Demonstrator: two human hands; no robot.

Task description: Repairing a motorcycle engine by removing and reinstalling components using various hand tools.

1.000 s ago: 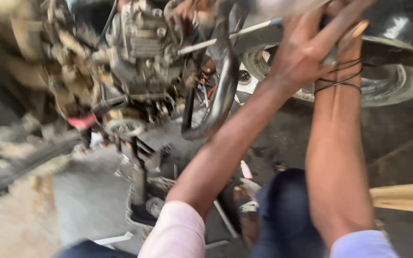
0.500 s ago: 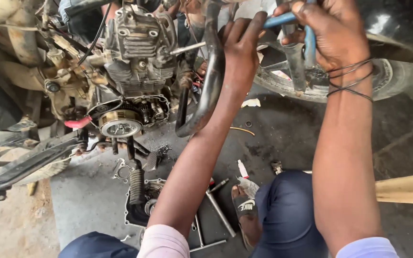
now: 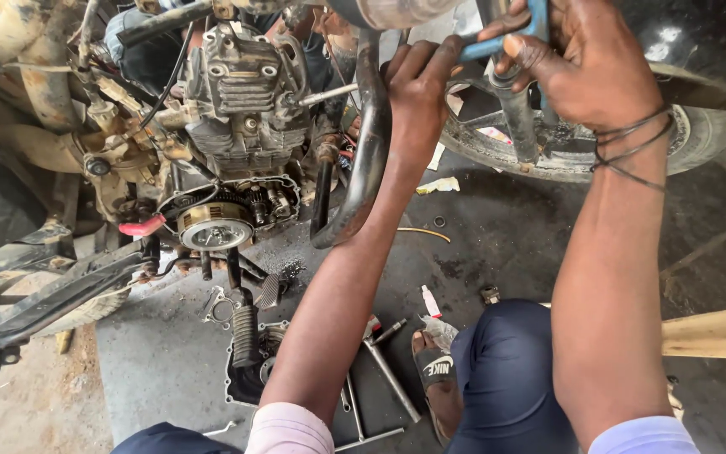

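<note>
While both arms reach up toward the motorcycle, the right hand (image 3: 586, 71) is closed in a fist around a blue tool handle (image 3: 497, 42), which sticks out to the left from between its fingers, high in the view beside the front wheel (image 3: 699, 139). A dark fork tube (image 3: 514, 118) runs down just below that hand, in front of the tyre. Black bands (image 3: 628, 147) circle the right wrist. The left hand (image 3: 418, 92) is curled, fingers bent around the top of the curved black frame pipe (image 3: 367, 160), which sweeps down and left past the engine (image 3: 241, 80). Whether the left fingertips also touch the blue handle cannot be told. Under the engine the side cover is off, and a round clutch (image 3: 212, 227) shows with a red part (image 3: 140, 225) just left of it. On the dark floor (image 3: 531, 244) below lie a long T-handled wrench (image 3: 388, 374), a ribbed footpeg (image 3: 245, 332), a small white tube (image 3: 430, 300) and a yellow scrap (image 3: 439, 185). The person's knee (image 3: 510, 370) in dark blue cloth and a sandalled foot (image 3: 434, 378) sit near the wrench. A pale wooden plank (image 3: 716, 332) lies at the right edge.
</note>
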